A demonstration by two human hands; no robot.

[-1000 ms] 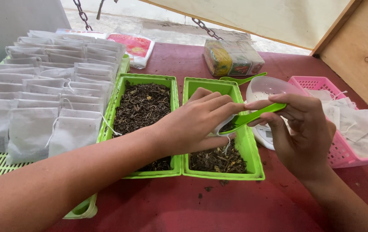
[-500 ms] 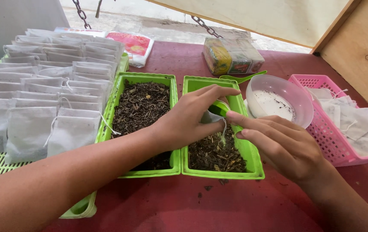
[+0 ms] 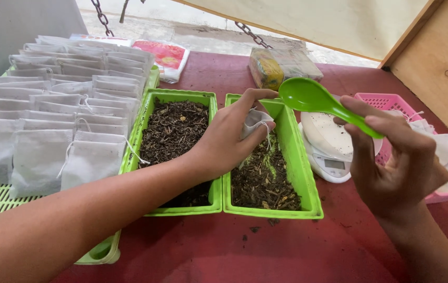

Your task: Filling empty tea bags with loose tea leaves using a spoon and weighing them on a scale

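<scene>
The left hand [image 3: 224, 144] has its fingers curled round a small white bag [image 3: 254, 121], pinching it over the right green tray [image 3: 300, 173] of dried leaves. The right hand [image 3: 396, 162] grips a green spoon [image 3: 318, 102] by the handle, bowl raised above a white scale [image 3: 331, 149]. Filled bags [image 3: 56, 126] lie in rows to the left.

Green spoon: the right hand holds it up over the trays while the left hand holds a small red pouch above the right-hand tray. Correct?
Not quite. The head view shows the pouch in the left hand is white, not red. The rest stands: the right hand holds the green spoon.
</scene>
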